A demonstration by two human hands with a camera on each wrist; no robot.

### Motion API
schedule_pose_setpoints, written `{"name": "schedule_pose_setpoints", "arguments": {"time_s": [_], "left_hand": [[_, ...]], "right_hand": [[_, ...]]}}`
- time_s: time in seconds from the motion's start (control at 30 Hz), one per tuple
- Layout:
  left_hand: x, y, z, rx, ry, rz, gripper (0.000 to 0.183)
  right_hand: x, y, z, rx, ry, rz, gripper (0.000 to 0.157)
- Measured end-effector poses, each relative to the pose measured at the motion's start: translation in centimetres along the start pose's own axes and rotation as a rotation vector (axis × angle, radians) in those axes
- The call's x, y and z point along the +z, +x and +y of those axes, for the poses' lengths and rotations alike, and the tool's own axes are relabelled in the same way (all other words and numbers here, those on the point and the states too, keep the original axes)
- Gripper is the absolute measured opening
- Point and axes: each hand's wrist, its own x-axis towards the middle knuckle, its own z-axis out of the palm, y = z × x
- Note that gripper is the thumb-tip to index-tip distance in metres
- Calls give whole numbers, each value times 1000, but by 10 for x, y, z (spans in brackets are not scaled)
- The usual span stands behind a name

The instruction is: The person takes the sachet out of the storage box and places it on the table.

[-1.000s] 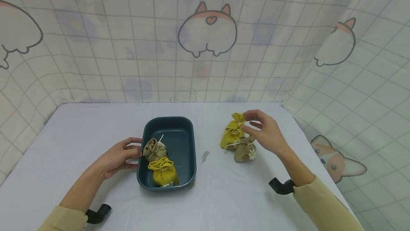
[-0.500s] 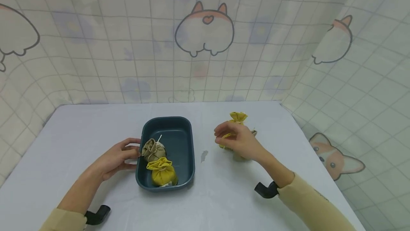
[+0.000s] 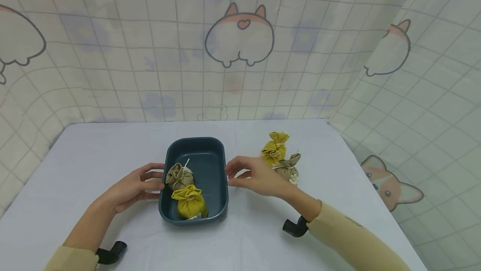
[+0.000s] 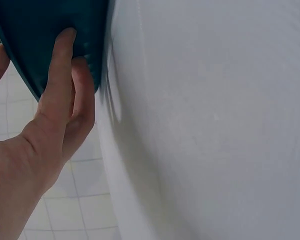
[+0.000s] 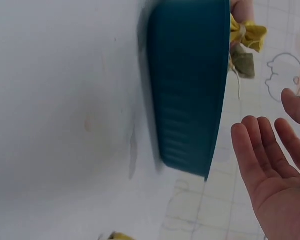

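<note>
A dark teal plastic bin point(image 3: 212, 170) stands on the table in the head view. Inside, toward its left and near end, lie a khaki drawstring pouch point(image 3: 179, 179) and a yellow drawstring pouch point(image 3: 192, 207). My left hand point(image 3: 129, 189) touches the bin's left wall, fingertips against the outside, as the left wrist view confirms on the bin wall point(image 4: 35, 35). My right hand point(image 3: 261, 177) is beside the right rim. In the right wrist view this hand point(image 5: 280, 170) has loosely extended fingers, holds nothing, and stays apart from the bin point(image 5: 190, 90).
Right of the bin, two yellow pouches point(image 3: 273, 154) lie against each other, with a khaki pouch point(image 3: 288, 167) bearing a white flower in front. The white table point(image 3: 112, 145) ends at a patterned curtain point(image 3: 180, 74) behind and on both sides.
My right hand has moved left and nearer, from the pouches on the right to the bin's right rim, carrying nothing. The left hand keeps its place at the bin.
</note>
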Motion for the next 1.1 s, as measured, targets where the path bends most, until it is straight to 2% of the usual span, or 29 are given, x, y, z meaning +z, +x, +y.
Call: {"name": "schedule_pose_setpoints", "arguments": {"time_s": [0.4,0.6,0.87,1.1], "left_hand": [[-1,0,1,-13,-25,-7,83],[-1,1,0,-19,-21,-5,84],[0,2,2,-32,-17,-9,84],[-3,4,2,-46,-6,-18,86]], "right_hand": [[29,21,-11,-24,44,-98,42],[41,31,-16,-45,0,-138,44],[56,39,-14,-8,-13,-173,50],[66,40,-15,-17,-37,-182,46]]}}
